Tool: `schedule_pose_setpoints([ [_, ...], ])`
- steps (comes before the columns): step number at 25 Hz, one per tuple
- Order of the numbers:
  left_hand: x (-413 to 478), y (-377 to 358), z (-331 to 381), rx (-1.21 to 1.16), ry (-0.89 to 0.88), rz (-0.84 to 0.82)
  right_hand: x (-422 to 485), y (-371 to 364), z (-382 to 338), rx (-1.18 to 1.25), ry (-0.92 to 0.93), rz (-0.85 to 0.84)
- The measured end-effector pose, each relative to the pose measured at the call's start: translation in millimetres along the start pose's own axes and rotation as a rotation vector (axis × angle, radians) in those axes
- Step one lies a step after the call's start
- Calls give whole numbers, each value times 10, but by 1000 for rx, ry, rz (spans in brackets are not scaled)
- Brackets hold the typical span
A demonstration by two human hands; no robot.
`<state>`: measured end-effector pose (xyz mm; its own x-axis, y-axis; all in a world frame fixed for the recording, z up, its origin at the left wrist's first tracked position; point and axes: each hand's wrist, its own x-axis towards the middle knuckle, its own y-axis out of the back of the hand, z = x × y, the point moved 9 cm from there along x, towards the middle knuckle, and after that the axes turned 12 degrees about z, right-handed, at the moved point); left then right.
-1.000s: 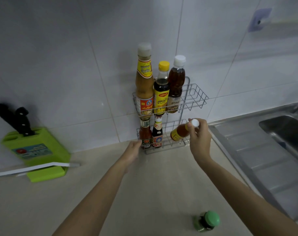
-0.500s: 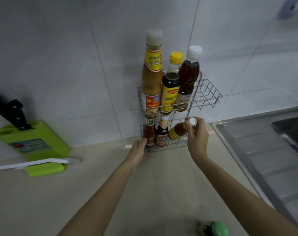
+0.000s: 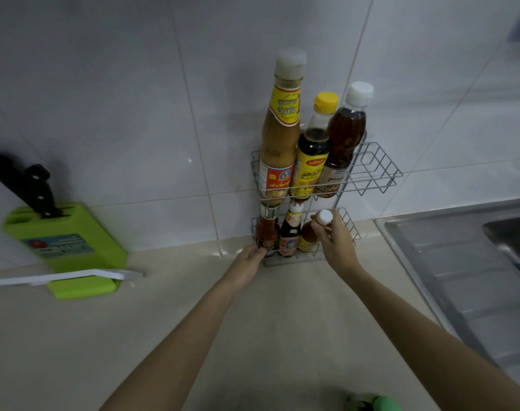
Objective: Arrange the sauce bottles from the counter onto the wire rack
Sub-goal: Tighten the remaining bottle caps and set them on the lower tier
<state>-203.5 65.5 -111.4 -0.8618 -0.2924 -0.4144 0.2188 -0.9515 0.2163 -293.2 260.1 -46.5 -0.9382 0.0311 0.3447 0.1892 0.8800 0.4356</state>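
A two-tier wire rack stands against the tiled wall. Its upper shelf holds a tall tan sauce bottle, a dark yellow-capped bottle and a brown white-capped bottle. On the lower shelf stand a red sauce bottle and a dark sauce bottle. My right hand grips a small orange white-capped bottle by its neck, tilted, inside the lower shelf. My left hand holds the rack's lower front corner. A green-capped bottle lies at the bottom edge.
A green knife block with black-handled knives stands at the left on the beige counter, with a white strip in front. A steel sink and drainboard fills the right side.
My right hand has pushed the orange bottle further into the lower shelf and tipped it more upright. My left hand has moved from the counter onto the rack's corner. The view moved closer.
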Motion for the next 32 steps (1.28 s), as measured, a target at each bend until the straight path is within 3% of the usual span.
schedule_pose_setpoints([
  [7,50,21,-4,44,5,14,253,-62,44,-56,-29,-71],
  [18,84,-88,5,70,-36,21,204,-123,91,46,-78,-166],
  [26,-301,-148,-161,155,6,-31,-127,178,148,-15,-187,-136],
  [32,-1155,-704,-528,449,-141,-260,-913,602,-29,-277,-84,-456],
])
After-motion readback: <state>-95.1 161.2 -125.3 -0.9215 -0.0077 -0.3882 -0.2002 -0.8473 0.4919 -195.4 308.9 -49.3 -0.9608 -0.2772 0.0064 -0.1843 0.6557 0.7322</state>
